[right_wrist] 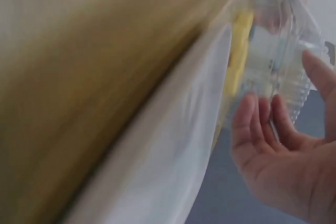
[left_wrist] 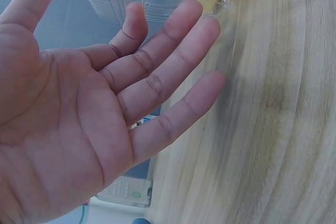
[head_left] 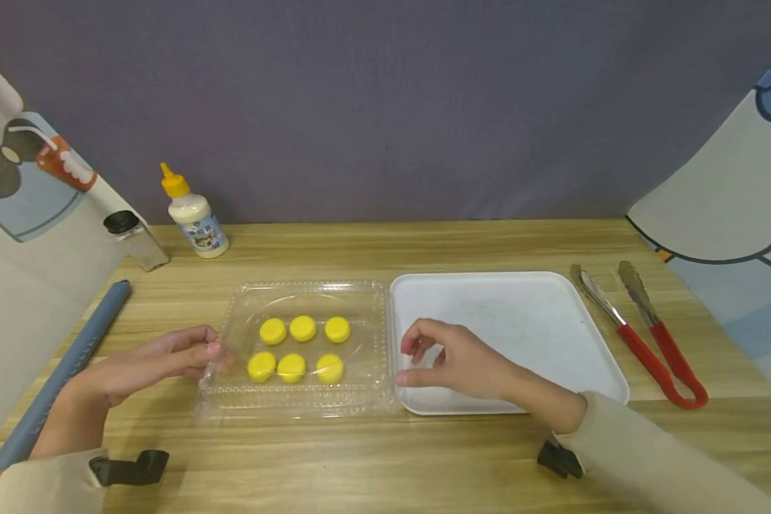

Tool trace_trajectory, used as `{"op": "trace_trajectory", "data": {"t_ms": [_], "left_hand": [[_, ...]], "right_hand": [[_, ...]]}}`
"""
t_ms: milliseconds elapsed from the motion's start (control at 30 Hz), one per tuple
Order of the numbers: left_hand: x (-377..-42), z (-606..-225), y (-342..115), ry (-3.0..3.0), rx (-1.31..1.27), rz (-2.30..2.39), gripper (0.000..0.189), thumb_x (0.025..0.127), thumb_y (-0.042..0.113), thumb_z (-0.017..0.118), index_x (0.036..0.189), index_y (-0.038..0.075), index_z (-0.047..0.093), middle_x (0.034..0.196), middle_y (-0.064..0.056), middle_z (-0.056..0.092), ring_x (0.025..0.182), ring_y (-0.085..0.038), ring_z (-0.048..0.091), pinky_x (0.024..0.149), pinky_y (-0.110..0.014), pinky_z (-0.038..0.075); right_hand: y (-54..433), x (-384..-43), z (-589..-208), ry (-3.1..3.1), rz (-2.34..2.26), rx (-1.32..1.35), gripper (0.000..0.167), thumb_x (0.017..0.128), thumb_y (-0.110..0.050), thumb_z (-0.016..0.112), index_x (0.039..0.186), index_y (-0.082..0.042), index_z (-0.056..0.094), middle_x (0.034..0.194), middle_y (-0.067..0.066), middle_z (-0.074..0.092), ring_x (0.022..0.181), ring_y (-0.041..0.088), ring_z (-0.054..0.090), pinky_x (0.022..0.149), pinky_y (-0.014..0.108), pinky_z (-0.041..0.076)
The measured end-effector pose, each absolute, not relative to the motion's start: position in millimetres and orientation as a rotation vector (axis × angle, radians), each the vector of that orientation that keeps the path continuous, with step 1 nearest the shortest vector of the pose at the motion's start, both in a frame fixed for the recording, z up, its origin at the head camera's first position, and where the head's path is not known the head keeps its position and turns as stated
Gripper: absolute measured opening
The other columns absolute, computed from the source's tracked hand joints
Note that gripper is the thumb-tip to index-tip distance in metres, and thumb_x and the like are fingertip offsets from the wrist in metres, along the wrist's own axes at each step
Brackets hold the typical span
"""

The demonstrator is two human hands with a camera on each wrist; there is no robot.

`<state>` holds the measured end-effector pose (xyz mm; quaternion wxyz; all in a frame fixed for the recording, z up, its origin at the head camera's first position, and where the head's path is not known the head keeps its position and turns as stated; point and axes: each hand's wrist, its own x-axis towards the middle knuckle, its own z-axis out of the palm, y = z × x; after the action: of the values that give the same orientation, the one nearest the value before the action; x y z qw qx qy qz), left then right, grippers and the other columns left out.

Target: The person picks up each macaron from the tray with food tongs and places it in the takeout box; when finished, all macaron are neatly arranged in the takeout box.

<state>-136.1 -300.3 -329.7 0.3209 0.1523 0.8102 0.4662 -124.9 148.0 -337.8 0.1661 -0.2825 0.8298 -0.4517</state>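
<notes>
A clear plastic container (head_left: 366, 350) lies on the table, with several small yellow round pieces (head_left: 303, 328) showing through it in two rows. My left hand (head_left: 167, 357) is at the container's left edge, its fingertips close to or touching the plastic. Seen from the left wrist, the palm faces the camera and the fingers (left_wrist: 157, 85) are loosely extended, gripping nothing visible. My right hand (head_left: 459, 357) hovers above the left part of a white tray (head_left: 520, 335), just right of the container. Its fingers are bent, with the thumb apart and nothing between them.
Red-handled tongs (head_left: 642, 350) lie right of the tray. At the back left stand a yellow-capped squeeze bottle (head_left: 195, 221) and a black-lidded jar (head_left: 138, 243). Along the left edge lies a blue-grey rod-shaped item (head_left: 64, 371). A dark grey partition (head_left: 385, 107) rises behind the table.
</notes>
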Motion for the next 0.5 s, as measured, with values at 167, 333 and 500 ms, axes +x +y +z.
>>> {"op": "trace_trajectory", "data": {"t_ms": [167,333,500], "left_hand": [[-137,-330,-301,2.122,0.412,1.222,0.040,0.111,0.028,0.037,0.129,-0.006,0.050,0.128,-0.016,0.060,0.116,-0.019,0.059,0.092,-0.028,0.051],[-139,-333,-304,2.111,0.417,1.222,0.042,0.111,0.029,0.035,0.131,-0.005,0.049,0.130,-0.016,0.060,0.117,-0.017,0.059,0.093,-0.028,0.051],[-136,-341,-318,2.049,0.428,1.250,0.062,0.109,0.033,0.042,0.148,-0.013,0.027,0.144,-0.030,0.045,0.122,-0.011,0.054,0.093,-0.027,0.050]], "right_hand": [[144,-116,-344,2.203,-1.243,-0.775,0.023,0.096,-0.033,0.072,0.099,-0.010,0.066,0.084,-0.004,0.064,0.080,0.014,0.060,0.071,0.028,0.051],[141,-114,-348,2.035,-1.264,-0.706,0.031,0.101,-0.033,0.064,0.086,-0.006,0.067,0.071,-0.002,0.060,0.064,0.012,0.054,0.056,0.022,0.043],[140,-115,-351,1.967,-1.283,-0.686,0.035,0.103,-0.034,0.062,0.084,-0.004,0.068,0.071,-0.001,0.058,0.061,0.012,0.050,0.053,0.019,0.040]]}}
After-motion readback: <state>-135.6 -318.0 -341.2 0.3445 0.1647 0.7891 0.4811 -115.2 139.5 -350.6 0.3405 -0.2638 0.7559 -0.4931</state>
